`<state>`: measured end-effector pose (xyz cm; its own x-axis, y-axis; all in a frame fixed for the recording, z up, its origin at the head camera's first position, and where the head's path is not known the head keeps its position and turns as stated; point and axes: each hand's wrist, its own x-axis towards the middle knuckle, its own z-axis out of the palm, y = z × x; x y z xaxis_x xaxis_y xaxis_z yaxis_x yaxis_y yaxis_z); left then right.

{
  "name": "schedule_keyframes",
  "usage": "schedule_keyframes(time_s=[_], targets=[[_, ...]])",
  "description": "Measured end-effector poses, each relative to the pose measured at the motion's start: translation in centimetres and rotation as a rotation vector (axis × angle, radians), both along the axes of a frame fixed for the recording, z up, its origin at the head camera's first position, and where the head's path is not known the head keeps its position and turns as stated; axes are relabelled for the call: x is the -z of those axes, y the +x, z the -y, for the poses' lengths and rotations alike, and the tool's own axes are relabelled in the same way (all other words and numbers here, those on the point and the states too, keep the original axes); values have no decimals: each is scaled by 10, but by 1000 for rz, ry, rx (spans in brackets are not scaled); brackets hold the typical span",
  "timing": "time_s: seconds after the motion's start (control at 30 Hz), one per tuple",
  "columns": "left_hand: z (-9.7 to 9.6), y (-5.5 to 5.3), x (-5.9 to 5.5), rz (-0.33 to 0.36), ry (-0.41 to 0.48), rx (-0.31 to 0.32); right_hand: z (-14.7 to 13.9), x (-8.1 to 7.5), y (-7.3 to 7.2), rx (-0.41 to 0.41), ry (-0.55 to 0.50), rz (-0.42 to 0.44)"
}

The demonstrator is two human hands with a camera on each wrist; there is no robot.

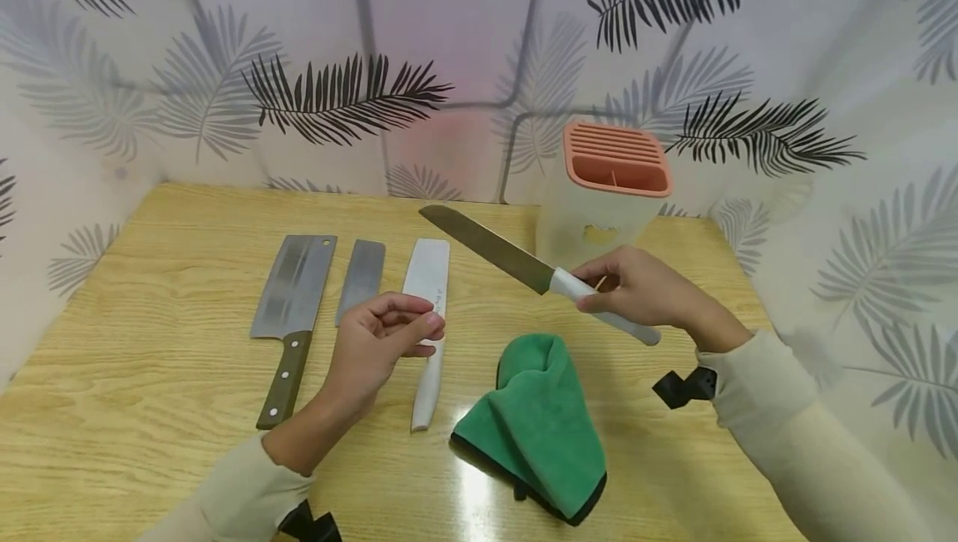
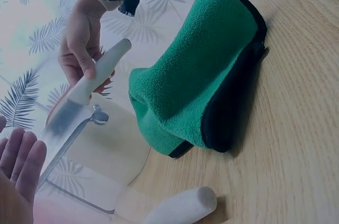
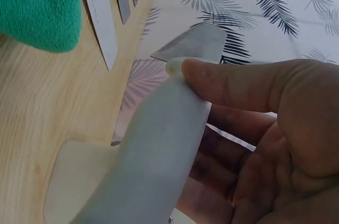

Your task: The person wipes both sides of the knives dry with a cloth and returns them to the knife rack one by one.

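Note:
My right hand (image 1: 636,288) pinches the white handle of a kitchen knife (image 1: 494,244) between thumb and fingers, above the table. Its blade points up and to the left in the head view; the right wrist view shows the handle (image 3: 159,144) close up. My left hand (image 1: 385,338), holding nothing, hovers over a second white-handled knife (image 1: 428,384) and hides part of it. Left of that hand lie a small rectangular blade (image 1: 364,269), its lower part hidden, and a cleaver (image 1: 295,288) with a riveted handle. Between my hands is a folded green cloth (image 1: 539,426) with dark edging.
A pale knife block (image 1: 557,230) with an orange slotted top (image 1: 617,158) stands at the back right, just behind my right hand. The wooden table (image 1: 150,342) ends at a wall covering (image 1: 464,51) with a leaf pattern.

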<state>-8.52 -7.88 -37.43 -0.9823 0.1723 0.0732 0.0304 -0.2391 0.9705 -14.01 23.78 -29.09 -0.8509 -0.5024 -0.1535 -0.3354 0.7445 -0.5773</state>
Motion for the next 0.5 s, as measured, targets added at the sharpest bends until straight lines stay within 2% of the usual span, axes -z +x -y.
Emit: schedule_keyframes(time_s=[0.13, 0.27, 0.5], targets=[[3, 0, -1, 2, -2, 26, -2, -4, 0, -68, 44, -64], [6, 0, -2, -2, -16, 44, -2, -7, 0, -103, 73, -81], [16, -7, -8, -34, -128, 77, -3, -8, 3, -126, 184, -109]])
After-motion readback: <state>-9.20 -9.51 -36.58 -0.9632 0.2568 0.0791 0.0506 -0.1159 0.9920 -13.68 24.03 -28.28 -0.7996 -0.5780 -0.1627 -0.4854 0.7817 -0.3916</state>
